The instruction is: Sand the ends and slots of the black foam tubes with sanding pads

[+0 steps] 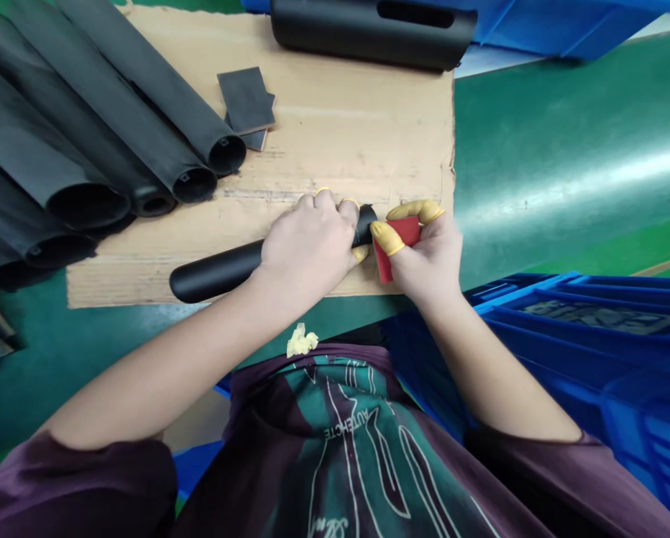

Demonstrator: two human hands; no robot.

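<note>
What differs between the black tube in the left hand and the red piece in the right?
The black tube is long and rounded; the red piece is small and flat. The tube is clasped in the left hand; the red piece is pinched by yellow-covered fingertips of the right hand. Both are held over the cardboard sheet.

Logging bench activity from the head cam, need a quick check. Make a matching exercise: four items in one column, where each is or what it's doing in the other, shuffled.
Items
1. Left hand
2. Right hand
3. Dark grey sheets
4. Row of black tubes

Places and states
A. Stacked on the cardboard sheet
B. Pinching a red sheet between yellow-capped fingers
C. Wrapped around a black tube
D. Lying side by side along the cardboard's left side

Pairs: 1-C, 2-B, 3-A, 4-D
</note>
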